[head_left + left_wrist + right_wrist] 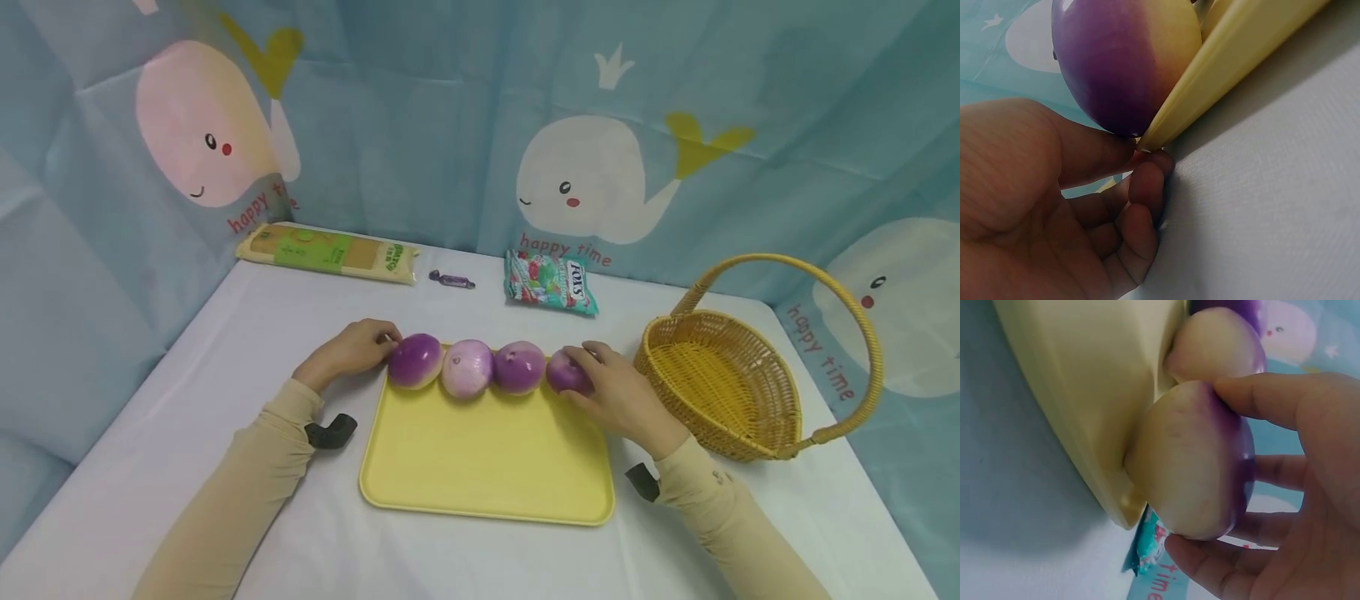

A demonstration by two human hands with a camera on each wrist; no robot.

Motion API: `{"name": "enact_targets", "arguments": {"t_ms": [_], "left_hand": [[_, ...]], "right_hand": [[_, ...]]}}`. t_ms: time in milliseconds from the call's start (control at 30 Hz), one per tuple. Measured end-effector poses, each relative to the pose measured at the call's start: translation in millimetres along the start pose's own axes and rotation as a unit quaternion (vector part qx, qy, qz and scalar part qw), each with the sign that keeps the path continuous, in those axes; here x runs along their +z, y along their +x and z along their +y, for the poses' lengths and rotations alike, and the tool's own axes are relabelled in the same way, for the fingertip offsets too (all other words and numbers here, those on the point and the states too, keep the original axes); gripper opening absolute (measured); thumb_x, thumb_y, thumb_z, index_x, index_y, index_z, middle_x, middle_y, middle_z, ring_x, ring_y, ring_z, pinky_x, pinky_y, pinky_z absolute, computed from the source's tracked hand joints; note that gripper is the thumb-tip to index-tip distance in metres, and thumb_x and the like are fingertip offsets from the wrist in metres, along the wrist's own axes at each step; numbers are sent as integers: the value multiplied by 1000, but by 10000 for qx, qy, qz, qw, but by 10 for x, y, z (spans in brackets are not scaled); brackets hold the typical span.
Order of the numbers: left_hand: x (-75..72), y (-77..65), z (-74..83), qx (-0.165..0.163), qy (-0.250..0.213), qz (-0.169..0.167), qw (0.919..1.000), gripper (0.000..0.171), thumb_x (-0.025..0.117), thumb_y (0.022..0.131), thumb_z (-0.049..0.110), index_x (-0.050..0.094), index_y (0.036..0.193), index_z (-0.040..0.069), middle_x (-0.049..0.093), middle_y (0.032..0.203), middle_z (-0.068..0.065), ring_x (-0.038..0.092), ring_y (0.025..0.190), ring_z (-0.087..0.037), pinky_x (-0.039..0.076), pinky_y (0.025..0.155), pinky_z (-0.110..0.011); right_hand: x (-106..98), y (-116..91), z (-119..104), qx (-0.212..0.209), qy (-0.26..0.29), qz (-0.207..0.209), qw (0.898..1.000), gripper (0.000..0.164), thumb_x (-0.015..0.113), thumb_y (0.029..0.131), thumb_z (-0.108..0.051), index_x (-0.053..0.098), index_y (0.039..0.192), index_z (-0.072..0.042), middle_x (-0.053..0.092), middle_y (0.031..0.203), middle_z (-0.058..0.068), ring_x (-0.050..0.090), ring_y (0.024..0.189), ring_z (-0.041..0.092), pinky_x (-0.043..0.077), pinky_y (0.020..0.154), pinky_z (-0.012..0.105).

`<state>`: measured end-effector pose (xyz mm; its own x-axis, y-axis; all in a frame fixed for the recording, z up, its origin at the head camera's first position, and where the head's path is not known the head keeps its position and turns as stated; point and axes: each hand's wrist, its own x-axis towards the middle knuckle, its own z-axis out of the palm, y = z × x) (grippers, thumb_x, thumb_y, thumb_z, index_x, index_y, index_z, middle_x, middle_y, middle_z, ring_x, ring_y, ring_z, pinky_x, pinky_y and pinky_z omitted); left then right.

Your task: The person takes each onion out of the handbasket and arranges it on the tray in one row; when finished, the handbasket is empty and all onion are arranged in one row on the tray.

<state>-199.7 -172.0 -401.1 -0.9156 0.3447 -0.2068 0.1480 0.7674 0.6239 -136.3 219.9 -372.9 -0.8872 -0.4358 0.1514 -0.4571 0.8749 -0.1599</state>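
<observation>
Several purple-and-cream turnips sit in a row along the far edge of a yellow tray [487, 467]. My right hand [618, 392] grips the rightmost turnip [1191, 462], thumb on one side and fingers round the other. That turnip rests at the tray's far right corner, beside a second turnip [1216, 347] in the right wrist view. At the far left corner, my left hand [356, 346] pinches the tray's rim between thumb and curled fingers, right beside the leftmost turnip [1116, 62]. Between these two stand a paler turnip [467, 369] and another purple turnip [519, 367].
A yellow wicker basket [720, 383] with a tall handle stands at the right, close to my right hand. Along the back lie a long yellow-green packet [330, 252], a purple wrapped candy [452, 280] and a teal Fox's bag [551, 282]. A blue whale-print curtain [420, 125] hangs behind.
</observation>
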Motion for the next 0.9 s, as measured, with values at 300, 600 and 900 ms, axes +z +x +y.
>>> {"name": "enact_targets", "arguments": {"t_ms": [300, 600, 900], "left_hand": [[-4, -8, 0, 20, 15, 4, 10000, 26, 48, 99, 12, 64, 114, 0, 68, 103, -18, 63, 93, -27, 52, 85, -42], [4, -2, -8, 36, -35, 15, 10000, 25, 48, 98, 11, 65, 112, -1, 68, 102, -18, 63, 93, -27, 52, 84, -42], [-1, -2, -5, 33, 50, 35, 10000, 25, 48, 98, 12, 65, 112, -1, 68, 102, -19, 62, 93, -28, 52, 84, -43]], "right_hand": [[50, 51, -60, -45, -107, -15, 9999, 62, 74, 86, -34, 52, 139, -9, 51, 138, 26, 56, 118, 44, 51, 92, 56], [66, 50, -70, -57, -77, -15, 10000, 65, 76, 83, -33, 52, 138, -7, 49, 140, 27, 55, 119, 44, 50, 93, 56], [21, 28, -58, 137, -98, -149, 9997, 67, 76, 82, -33, 51, 139, -8, 50, 138, 26, 55, 119, 44, 52, 90, 56]]}}
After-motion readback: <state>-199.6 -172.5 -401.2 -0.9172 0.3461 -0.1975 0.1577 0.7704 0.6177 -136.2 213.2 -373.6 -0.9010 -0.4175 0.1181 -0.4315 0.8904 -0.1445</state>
